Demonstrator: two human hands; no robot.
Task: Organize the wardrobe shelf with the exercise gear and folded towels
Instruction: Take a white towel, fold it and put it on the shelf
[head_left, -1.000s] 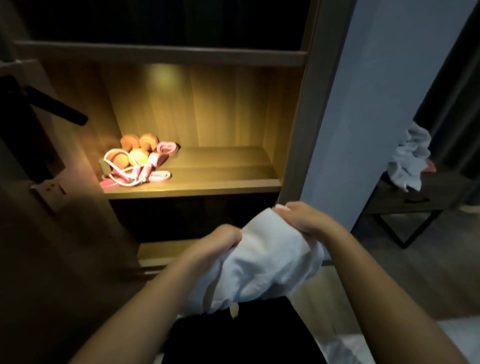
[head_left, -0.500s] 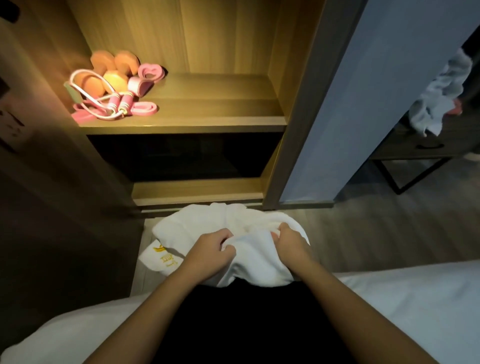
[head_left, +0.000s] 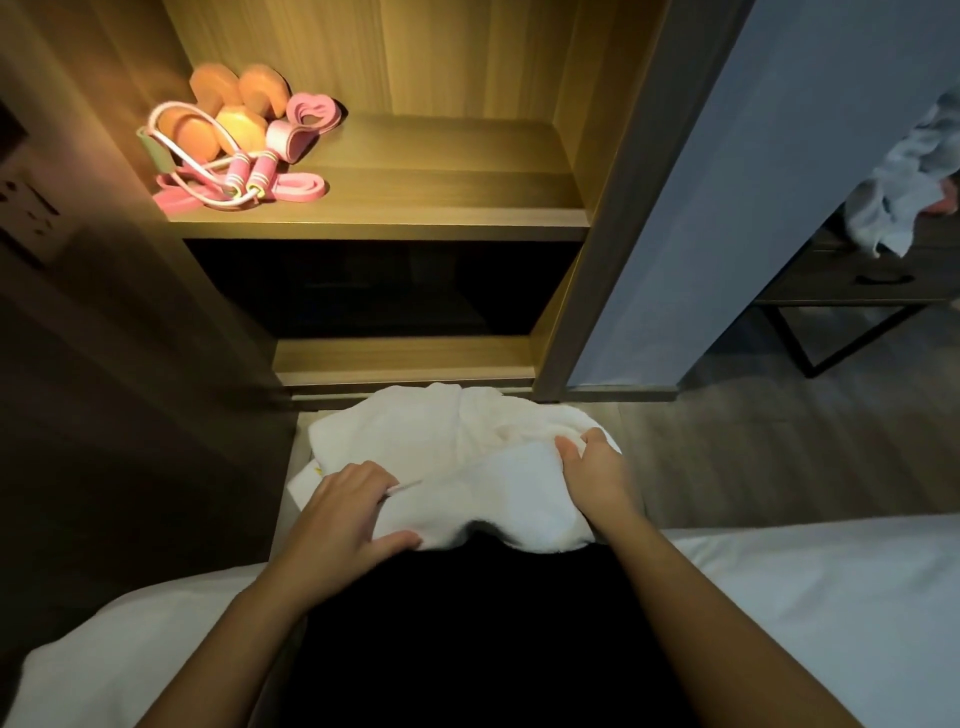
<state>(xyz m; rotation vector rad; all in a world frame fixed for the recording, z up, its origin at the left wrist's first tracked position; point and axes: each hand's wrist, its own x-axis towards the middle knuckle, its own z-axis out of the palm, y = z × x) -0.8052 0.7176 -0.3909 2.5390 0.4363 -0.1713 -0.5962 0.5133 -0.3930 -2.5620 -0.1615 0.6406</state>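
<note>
A white towel (head_left: 457, 467) lies bunched on my lap in front of the wardrobe. My left hand (head_left: 343, 514) grips its near left edge, thumb under the fold. My right hand (head_left: 597, 473) pinches the cloth on the right side. On the lit wardrobe shelf (head_left: 415, 208), at its left end, sits the exercise gear: orange dumbbells (head_left: 228, 114), a pink-handled jump rope (head_left: 244, 174) and pink resistance bands (head_left: 306, 117).
The right half of the lit shelf is bare wood. Below it is a dark compartment (head_left: 384, 286) and a low ledge. A blue-grey door panel (head_left: 727, 208) stands to the right. Further right, a dark side table (head_left: 857, 286) carries crumpled cloth (head_left: 893, 192). White bedding (head_left: 831, 597) flanks my legs.
My view tipped downward. Both hands lowered the towel from chest height onto my lap and moved apart, spreading it wider.
</note>
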